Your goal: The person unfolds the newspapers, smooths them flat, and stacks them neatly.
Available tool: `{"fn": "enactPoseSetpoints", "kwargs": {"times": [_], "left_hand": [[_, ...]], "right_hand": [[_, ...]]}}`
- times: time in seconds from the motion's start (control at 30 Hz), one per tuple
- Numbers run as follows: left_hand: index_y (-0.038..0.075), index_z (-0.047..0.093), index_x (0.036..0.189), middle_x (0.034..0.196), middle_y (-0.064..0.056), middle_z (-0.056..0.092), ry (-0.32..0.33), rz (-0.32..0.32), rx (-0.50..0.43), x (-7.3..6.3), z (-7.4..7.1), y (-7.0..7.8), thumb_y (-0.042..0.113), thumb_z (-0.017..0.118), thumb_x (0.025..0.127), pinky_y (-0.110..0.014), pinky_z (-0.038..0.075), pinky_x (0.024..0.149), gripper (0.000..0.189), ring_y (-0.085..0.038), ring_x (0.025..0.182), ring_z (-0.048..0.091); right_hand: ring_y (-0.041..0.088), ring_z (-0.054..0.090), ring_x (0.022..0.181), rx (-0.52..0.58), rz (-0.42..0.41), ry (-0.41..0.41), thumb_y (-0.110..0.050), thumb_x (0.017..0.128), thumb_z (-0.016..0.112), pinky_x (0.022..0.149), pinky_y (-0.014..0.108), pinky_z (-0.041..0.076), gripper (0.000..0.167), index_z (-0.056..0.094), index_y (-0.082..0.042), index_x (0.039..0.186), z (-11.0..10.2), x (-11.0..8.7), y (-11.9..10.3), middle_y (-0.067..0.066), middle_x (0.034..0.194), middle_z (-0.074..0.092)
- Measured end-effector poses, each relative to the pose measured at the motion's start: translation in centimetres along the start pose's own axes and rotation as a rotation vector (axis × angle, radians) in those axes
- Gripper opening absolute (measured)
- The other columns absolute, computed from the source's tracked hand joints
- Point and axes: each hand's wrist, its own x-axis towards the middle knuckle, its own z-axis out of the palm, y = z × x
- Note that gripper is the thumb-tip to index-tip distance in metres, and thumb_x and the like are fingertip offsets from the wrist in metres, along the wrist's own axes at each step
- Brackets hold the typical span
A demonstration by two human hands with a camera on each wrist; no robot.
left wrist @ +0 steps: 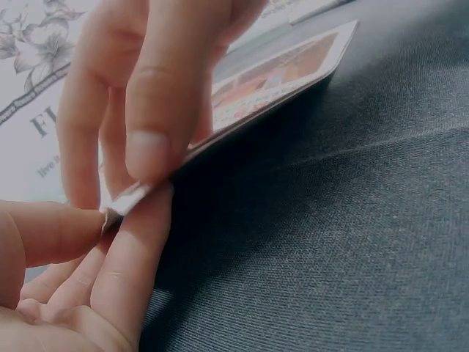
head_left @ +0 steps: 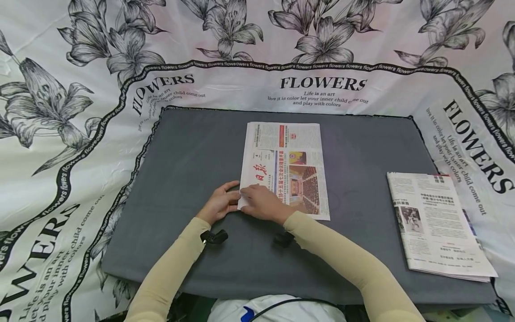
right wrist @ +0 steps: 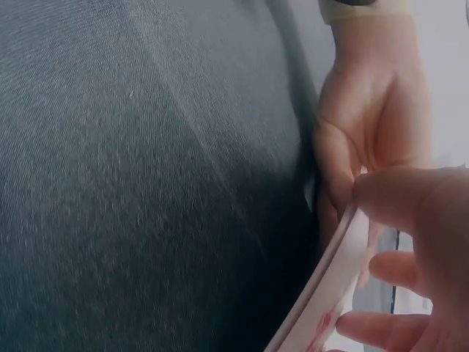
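A folded newspaper with red headlines and a colour photo lies lengthwise on a dark grey cloth. At its near left corner, my left hand pinches the paper's edge; in the left wrist view the left thumb is at the corner and other fingers reach under it. My right hand lies over the same corner, its fingertips on the upper face. The right thumb presses close to the left hand in the right wrist view. The near edge of the newspaper is lifted there, with shadow beneath.
A thicker stack of folded newspapers lies at the right edge of the grey tabletop. White cloth printed with flowers and lettering surrounds it at the back and sides. Dark wrist straps sit on the sleeved forearms.
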Motion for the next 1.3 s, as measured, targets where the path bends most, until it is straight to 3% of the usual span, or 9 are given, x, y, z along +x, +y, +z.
{"fn": "enactPoseSetpoints", "kwargs": {"times": [0.23,0.43,0.7,0.97,1.17,1.3], "left_hand": [[0.009,0.029,0.159,0.149,-0.026,0.05,0.005,0.004,-0.008,0.0,0.2,0.2,-0.006,0.048,0.101,-0.027,0.059,0.066,0.063,-0.01,0.089,0.069],[0.01,0.031,0.159,0.149,-0.026,0.05,0.013,0.002,0.008,0.1,0.3,0.2,-0.01,0.047,0.099,-0.026,0.059,0.066,0.065,-0.009,0.09,0.068],[0.008,0.033,0.158,0.134,-0.018,0.061,0.021,0.014,0.002,0.2,0.4,0.1,-0.014,0.048,0.096,-0.026,0.059,0.064,0.067,-0.011,0.086,0.068],[0.008,0.033,0.157,0.151,-0.027,0.05,0.016,0.016,0.018,0.1,0.5,0.0,-0.013,0.049,0.097,-0.028,0.059,0.066,0.066,-0.014,0.091,0.07],[0.009,0.034,0.157,0.153,-0.027,0.048,0.026,0.01,0.027,0.2,0.4,0.0,-0.015,0.048,0.096,-0.028,0.059,0.067,0.067,-0.017,0.096,0.068],[0.01,0.036,0.156,0.152,-0.027,0.049,0.04,0.01,0.013,0.3,0.3,-0.2,-0.016,0.047,0.095,-0.03,0.059,0.068,0.067,-0.018,0.098,0.067]], "right_hand": [[0.033,0.064,0.117,-0.071,-0.008,-0.031,-0.024,0.097,0.068,0.103,0.046,0.051,0.047,0.061,-0.002,0.138,0.0,0.3,-0.3,0.017,0.128,0.067],[0.032,0.065,0.115,-0.063,0.019,-0.056,-0.023,0.098,0.068,0.101,0.047,0.052,0.046,0.061,-0.004,0.138,-0.2,0.4,-0.3,0.017,0.127,0.067],[0.032,0.066,0.115,-0.046,0.027,-0.094,-0.013,0.099,0.063,0.098,0.047,0.053,0.041,0.061,-0.006,0.139,-0.7,0.4,-0.4,0.017,0.127,0.068],[0.029,0.067,0.105,-0.047,0.027,-0.082,-0.003,0.1,0.06,0.092,0.044,0.055,0.037,0.061,-0.006,0.136,-1.7,-0.1,-0.4,0.017,0.121,0.07],[0.028,0.067,0.098,-0.051,-0.006,-0.035,0.004,0.098,0.058,0.089,0.042,0.055,0.036,0.062,-0.001,0.134,-3.3,-0.5,0.0,0.018,0.118,0.072],[0.028,0.066,0.099,-0.055,0.021,-0.027,0.007,0.097,0.053,0.093,0.044,0.055,0.035,0.063,-0.001,0.13,-4.7,-0.7,0.2,0.018,0.121,0.071]]}}
